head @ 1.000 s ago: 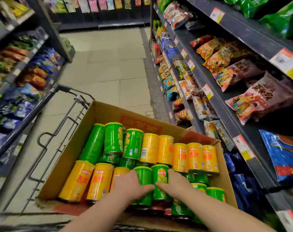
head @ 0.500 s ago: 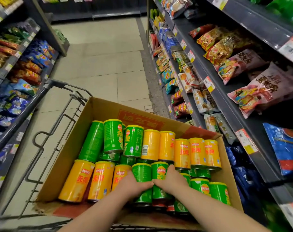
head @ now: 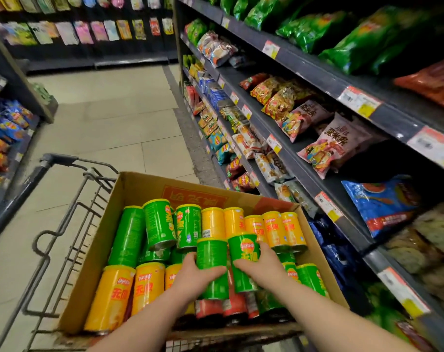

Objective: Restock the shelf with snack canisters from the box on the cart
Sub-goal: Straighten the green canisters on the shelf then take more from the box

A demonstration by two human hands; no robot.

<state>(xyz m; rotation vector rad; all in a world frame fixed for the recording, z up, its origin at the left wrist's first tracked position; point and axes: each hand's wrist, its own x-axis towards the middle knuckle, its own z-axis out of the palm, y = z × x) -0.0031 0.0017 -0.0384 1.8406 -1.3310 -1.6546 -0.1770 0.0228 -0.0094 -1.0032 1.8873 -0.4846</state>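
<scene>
lifted higher than a moment ago, partly out of the box (head: 139, 191) under the hands, the left green canister (head: 212, 251) sits in the curled left hand (head: 199, 273) and the right green canister (head: 242, 248) in the curled right hand (head: 260, 266) — light, stiff, probably slick tubes, best gripped mid-body.

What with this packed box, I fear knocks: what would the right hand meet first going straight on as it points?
Right hand grips a logo-faced green snack canister; beyond it, probably the plain green canister in the left hand; depth unclear.
</scene>
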